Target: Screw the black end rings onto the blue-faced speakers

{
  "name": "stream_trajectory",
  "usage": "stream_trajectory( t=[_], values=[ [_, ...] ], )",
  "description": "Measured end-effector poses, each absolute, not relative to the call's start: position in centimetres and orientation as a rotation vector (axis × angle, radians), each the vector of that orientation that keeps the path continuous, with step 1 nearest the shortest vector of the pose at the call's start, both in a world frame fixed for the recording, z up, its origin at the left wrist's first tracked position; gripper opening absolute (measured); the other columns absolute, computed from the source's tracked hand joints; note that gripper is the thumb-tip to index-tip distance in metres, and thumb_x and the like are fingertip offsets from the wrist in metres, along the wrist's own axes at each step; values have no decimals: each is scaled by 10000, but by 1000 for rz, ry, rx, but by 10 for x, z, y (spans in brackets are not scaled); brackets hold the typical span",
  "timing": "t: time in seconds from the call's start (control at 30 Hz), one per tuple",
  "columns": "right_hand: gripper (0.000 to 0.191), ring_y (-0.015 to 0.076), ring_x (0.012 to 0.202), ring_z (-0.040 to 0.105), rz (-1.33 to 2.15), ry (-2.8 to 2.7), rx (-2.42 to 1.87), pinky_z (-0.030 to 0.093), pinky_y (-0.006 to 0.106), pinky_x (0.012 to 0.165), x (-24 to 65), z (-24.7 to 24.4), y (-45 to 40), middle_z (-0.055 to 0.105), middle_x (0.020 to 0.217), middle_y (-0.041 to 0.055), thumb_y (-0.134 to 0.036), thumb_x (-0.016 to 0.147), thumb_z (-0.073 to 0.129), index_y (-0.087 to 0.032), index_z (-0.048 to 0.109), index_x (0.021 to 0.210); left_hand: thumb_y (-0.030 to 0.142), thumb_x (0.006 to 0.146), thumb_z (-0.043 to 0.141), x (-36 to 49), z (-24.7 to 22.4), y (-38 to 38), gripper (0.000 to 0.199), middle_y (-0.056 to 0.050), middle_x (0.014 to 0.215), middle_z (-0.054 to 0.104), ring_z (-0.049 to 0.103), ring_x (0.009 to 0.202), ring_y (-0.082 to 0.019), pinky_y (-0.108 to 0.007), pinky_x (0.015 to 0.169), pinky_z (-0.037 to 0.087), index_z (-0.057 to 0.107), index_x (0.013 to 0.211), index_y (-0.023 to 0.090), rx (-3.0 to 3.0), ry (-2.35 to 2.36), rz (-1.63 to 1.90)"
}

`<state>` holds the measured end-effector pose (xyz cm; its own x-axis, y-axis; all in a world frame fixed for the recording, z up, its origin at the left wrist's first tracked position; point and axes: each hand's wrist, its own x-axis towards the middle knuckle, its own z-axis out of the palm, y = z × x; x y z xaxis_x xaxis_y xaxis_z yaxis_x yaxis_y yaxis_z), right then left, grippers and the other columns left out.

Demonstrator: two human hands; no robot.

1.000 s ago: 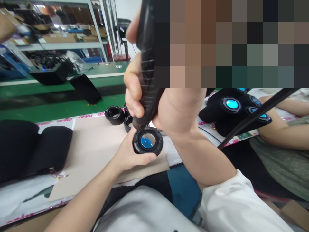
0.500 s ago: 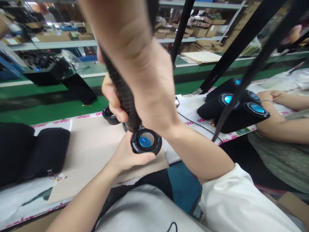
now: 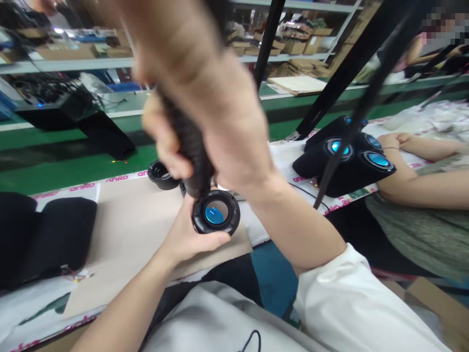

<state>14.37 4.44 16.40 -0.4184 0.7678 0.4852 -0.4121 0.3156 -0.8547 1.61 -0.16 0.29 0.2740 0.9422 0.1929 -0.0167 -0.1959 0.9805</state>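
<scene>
Black round part (image 3: 216,213) clasped in crook of left hand (image 3: 186,236).

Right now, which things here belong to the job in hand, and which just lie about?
In use:
round black part, in the left hand
ribbed black tool, in the right hand

Apparently just lying about:
shelved cardboard boxes
pale board

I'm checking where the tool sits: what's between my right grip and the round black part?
In the head view, the black handheld tool's lower end lies between the right grip and the round black part.
</scene>
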Motion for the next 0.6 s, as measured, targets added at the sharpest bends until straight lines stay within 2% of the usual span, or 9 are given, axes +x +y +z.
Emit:
stream_trajectory(
  t=[0.1, 0.17, 0.23, 0.37, 0.6],
  values=[
    [624, 100, 440, 434, 1152, -1350, -483, 379, 276, 425, 175, 158, 57, 468, 585, -106, -816, 894, 699, -267, 404, 935, 410, 652, 1007, 14, -4, -1, 942, -116, 1400, 677, 685, 1299, -320, -428, 1114, 537, 497, 1431, 262, 1499, 861, 1195],
    [607, 102, 437, 454, 1002, -1260, -550, 387, 284, 410, 194, 138, 71, 490, 583, -90, -775, 863, 770, -258, 453, 897, 405, 663, 1006, 13, -7, -1, 951, -118, 1415, 662, 679, 1308, -313, -427, 1125, 525, 484, 1447, 273, 1527, 842, 1199],
    [609, 116, 401, 453, 900, -1175, -574, 336, 288, 359, 205, 112, 84, 501, 545, -84, -779, 812, 814, -258, 515, 911, 428, 687, 997, 12, -10, -1, 906, -110, 1410, 662, 683, 1295, -309, -416, 1107, 530, 516, 1441, 284, 1554, 824, 1210],
    [612, 106, 369, 450, 835, -1147, -573, 310, 248, 344, 206, 75, 96, 517, 535, -94, -827, 856, 737, -253, 531, 906, 469, 708, 990, 10, -13, 1, 780, -81, 1389, 680, 696, 1253, -289, -367, 1077, 528, 636, 1384, 304, 1589, 778, 1229],
    [561, 99, 375, 461, 909, -1147, -564, 329, 221, 345, 204, 71, 92, 529, 548, -101, -757, 876, 770, -246, 541, 901, 530, 673, 1012, 12, -15, 2, 811, -76, 1400, 681, 695, 1253, -288, -363, 1075, 527, 656, 1373, 324, 1546, 748, 1244]
  ],
)
